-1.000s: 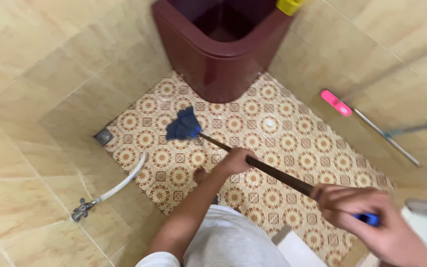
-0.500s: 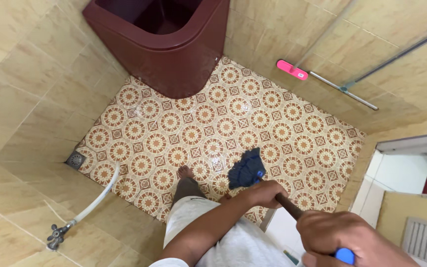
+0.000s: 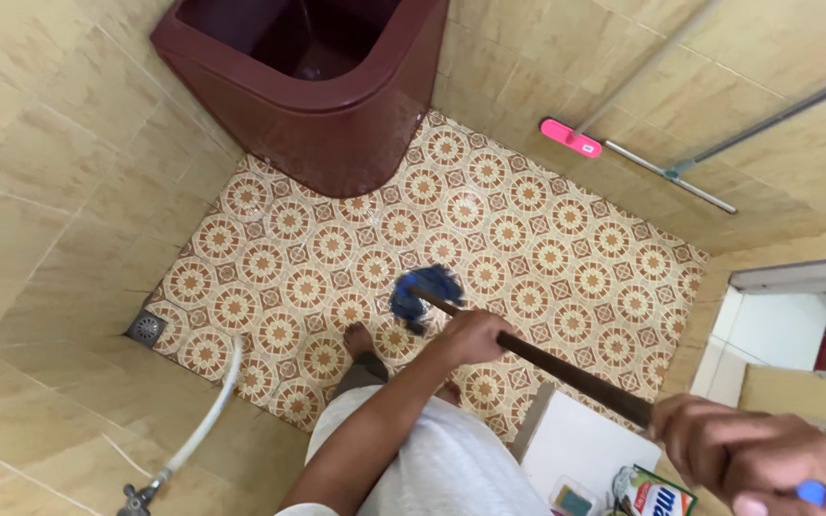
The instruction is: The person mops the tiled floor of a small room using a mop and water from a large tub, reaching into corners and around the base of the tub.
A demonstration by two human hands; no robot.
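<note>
Mopping stroke mid-floor: left hand (image 3: 470,336) & right hand (image 3: 752,459) both clenched round mop (image 3: 423,291) handle; next stroke needs a push toward far tub (image 3: 308,105).

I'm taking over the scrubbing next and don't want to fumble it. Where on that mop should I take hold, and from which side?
Grip the dark mop handle, not the blue mop head lying on the patterned floor. The stick slants up from the floor toward the body, so come from above, as the left hand does low down and the right hand near the blue end cap.
</note>
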